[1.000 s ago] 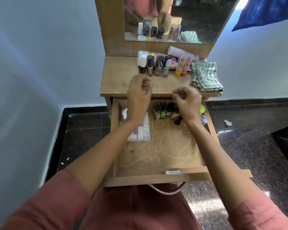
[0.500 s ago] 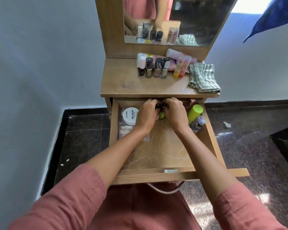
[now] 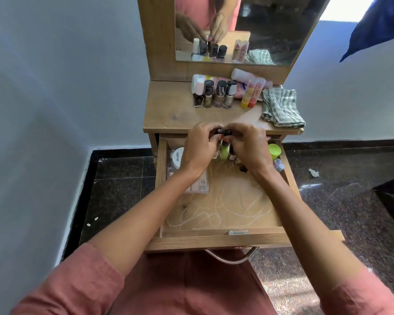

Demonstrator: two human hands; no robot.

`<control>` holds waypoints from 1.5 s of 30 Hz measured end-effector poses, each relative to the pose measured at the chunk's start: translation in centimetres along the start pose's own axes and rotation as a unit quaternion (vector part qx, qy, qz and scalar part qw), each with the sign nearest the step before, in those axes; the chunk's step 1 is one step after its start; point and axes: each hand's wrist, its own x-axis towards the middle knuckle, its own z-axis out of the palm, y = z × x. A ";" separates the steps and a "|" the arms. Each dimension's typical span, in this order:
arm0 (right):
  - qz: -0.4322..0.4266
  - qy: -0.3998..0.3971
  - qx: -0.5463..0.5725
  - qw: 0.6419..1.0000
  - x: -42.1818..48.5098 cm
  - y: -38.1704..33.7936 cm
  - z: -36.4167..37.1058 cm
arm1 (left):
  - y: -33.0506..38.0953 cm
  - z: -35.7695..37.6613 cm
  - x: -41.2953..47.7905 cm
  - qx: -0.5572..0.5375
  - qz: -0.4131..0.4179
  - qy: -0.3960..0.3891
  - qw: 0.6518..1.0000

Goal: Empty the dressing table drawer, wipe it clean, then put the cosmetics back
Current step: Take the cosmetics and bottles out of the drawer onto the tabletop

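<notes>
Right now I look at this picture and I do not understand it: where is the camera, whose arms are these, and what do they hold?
There is no machine here. A person wears a wide-angle camera on the head, so you look down along that person's own arms. The left hand and the right hand meet over the back of the open drawer. Together they grip a cluster of small bottles with dark caps, one of them green. Also in the drawer are a white round tub at the left and a green lid at the right. On the table top stand four nail polish bottles and a folded checked cloth. The mirror is behind.
</notes>
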 end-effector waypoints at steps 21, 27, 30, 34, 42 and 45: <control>-0.049 0.038 0.038 0.997 8.0 -3.9 1.6 | -0.3 -4.2 8.0 0.030 -0.007 0.052 0.998; -0.068 0.028 0.062 0.995 8.3 -4.0 1.9 | -0.3 -4.2 8.4 0.042 0.002 0.064 0.997; -0.060 0.020 0.063 0.996 8.4 -3.9 1.8 | -0.5 -4.1 8.5 0.038 -0.005 0.061 0.997; -0.053 -0.003 0.054 0.997 8.7 -3.2 1.2 | -0.8 -4.1 8.5 0.019 -0.009 0.088 0.996; -0.047 -0.002 0.065 0.997 6.6 -1.0 -1.1 | 0.8 -3.1 5.4 -0.037 0.093 0.130 0.986; -0.030 -0.006 0.049 0.998 5.2 0.2 -1.8 | 0.7 -1.7 3.7 -0.050 0.126 0.112 0.984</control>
